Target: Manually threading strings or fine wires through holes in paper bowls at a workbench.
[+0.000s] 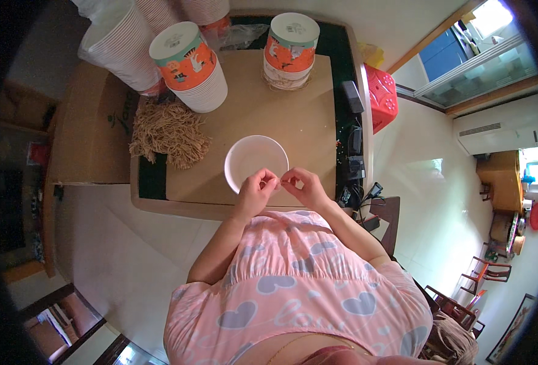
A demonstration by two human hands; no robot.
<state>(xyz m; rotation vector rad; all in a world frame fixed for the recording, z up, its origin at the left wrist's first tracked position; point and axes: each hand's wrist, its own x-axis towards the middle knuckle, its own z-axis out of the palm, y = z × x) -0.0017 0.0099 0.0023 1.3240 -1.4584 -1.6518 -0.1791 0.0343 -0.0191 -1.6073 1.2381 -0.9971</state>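
Observation:
A white paper bucket (pixel 244 157) stands mouth up near the front edge of the table. Over its near rim my left hand (pixel 259 187) is closed in a pinch. Beside it my right hand (pixel 305 187) pinches too, its fingertips almost meeting those of the left at the rim's right side. Whatever lies between the fingertips is too small to make out. To the left, a heap of tan strings (pixel 168 131) lies next to an upside-down stack of paper buckets (pixel 197 76) with orange and green printing.
Another upside-down bucket stack (pixel 292 48) stands at the back on a brown cardboard sheet (pixel 250 70). More nested white buckets (pixel 117 48) lean at the far left above a cardboard box (pixel 92 128). Black adapters (pixel 355 140) line the right table edge, near a red plastic stool (pixel 381 100).

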